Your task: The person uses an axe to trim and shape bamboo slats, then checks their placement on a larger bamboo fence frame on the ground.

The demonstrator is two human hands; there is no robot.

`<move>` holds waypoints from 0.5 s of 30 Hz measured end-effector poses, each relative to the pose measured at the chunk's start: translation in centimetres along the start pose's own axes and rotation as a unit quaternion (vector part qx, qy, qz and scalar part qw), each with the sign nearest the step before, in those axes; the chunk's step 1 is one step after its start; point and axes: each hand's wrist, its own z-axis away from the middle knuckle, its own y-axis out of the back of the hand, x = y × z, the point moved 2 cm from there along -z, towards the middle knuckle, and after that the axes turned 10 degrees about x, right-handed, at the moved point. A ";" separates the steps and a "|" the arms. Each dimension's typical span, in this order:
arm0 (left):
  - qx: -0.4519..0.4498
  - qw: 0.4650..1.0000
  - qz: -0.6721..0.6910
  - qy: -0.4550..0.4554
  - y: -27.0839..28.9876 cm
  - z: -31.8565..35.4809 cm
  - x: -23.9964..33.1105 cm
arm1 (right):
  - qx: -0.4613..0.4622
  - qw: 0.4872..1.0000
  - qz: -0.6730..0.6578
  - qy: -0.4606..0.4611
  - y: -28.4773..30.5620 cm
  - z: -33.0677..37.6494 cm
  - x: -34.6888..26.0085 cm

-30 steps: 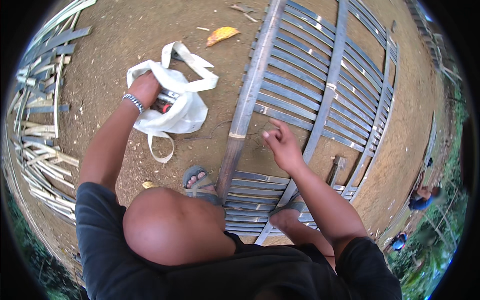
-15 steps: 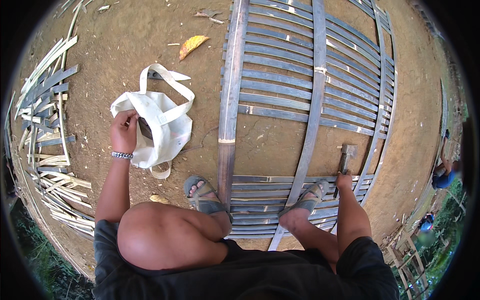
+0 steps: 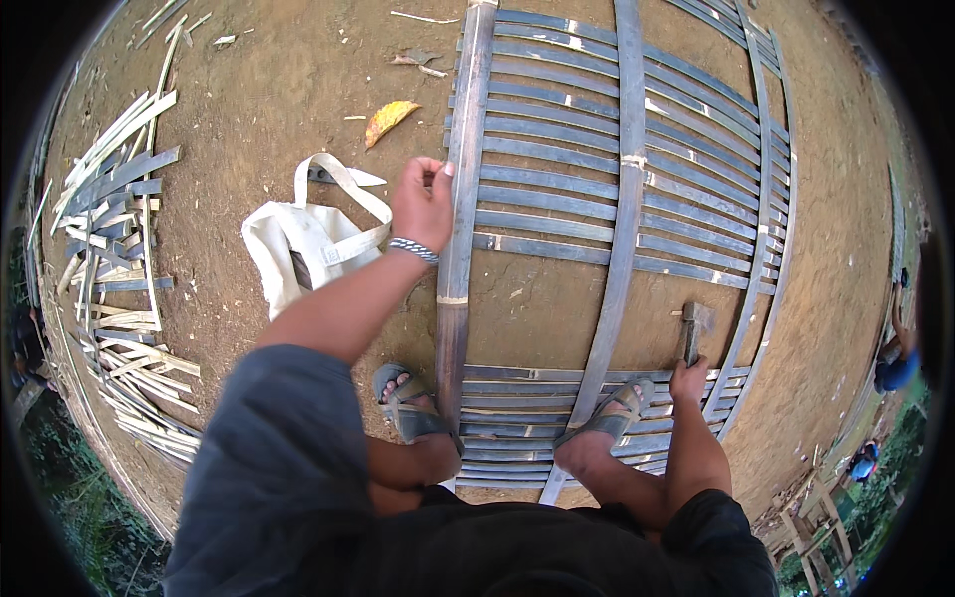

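Note:
My left hand [image 3: 423, 207], with a braided bracelet at the wrist, is raised near the thick bamboo pole [image 3: 466, 194] on the left of a lattice of dark bamboo slats [image 3: 547, 212]. Its fingers are pinched together, and whatever they hold is too small or hidden to make out. My right hand [image 3: 688, 379] is closed around the handle of a hammer [image 3: 697, 317], its head pointing away from me over the gap between two groups of slats. A white cloth bag [image 3: 284, 249] lies on the ground left of the pole, partly behind my left forearm.
Knife-like blade [image 3: 353, 177] shows by the bag's strap. A yellow leaf [image 3: 390, 121] lies beyond it. Loose split bamboo strips [image 3: 124, 189] are heaped at the left. My sandalled feet [image 3: 413, 400] are by the near slats. A person in blue [image 3: 893, 363] is at the far right.
My left hand has come out of the white bag and moved right to the bamboo pole. The right hand keeps the hammer, nearly in the same place.

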 end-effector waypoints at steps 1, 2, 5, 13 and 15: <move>0.043 0.999 0.001 -0.015 -1.8 0.5 -1.5 | 0.000 1.000 -0.018 0.008 -0.1 0.0 0.4; 0.090 0.996 0.006 -0.024 -3.3 0.9 -3.2 | 0.038 0.999 -0.020 0.018 -0.8 -0.4 0.2; 0.181 0.982 -0.004 -0.058 -5.3 1.8 -6.5 | -0.039 0.926 -0.339 -0.158 -0.1 0.4 -5.0; 0.193 0.971 -0.085 -0.109 -6.8 1.3 -5.6 | -0.029 0.768 -0.579 -0.272 0.9 4.6 -15.9; 0.199 0.968 -0.090 -0.125 -6.6 1.4 -5.5 | -0.033 0.748 -0.603 -0.276 1.2 5.3 -17.1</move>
